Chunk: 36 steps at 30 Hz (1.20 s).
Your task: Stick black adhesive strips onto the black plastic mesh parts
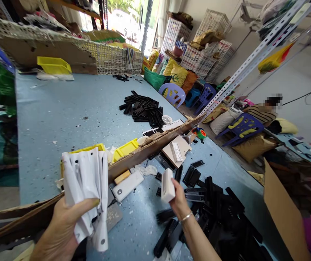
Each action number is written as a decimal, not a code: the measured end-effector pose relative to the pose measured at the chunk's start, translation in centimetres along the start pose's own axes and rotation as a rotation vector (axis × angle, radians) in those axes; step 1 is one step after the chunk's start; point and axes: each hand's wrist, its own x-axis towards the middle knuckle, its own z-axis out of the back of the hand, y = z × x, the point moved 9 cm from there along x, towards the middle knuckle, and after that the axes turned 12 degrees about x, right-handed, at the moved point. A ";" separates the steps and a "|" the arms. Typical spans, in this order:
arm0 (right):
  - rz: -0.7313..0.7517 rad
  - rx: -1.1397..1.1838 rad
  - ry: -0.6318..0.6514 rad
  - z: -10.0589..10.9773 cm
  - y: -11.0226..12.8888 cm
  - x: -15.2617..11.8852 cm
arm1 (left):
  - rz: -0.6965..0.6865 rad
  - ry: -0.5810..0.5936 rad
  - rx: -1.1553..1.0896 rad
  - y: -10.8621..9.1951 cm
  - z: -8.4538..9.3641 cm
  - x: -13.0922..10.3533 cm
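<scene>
My left hand is closed around a bundle of white folded strips with small dark holes, thumb across the front; whether they are paper or plastic I cannot tell. In my right hand, with a bracelet at the wrist, is a small white oblong block with a recessed face, held above the blue table. Below and beside that hand lies a heap of black plastic pieces, some comb-like. Between the hands, a white oblong device rests beside a cardboard divider.
Beyond the divider sit a second black pile, a small white dish and yellow trays. A cardboard flap stands at the right edge. A slanted metal post rises behind. Farther back, a person sits on a chair.
</scene>
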 end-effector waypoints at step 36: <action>0.484 -0.868 0.199 -4.1 -9.1 -3.3 | -0.838 -0.297 1.447 -13.3 1.2 8.3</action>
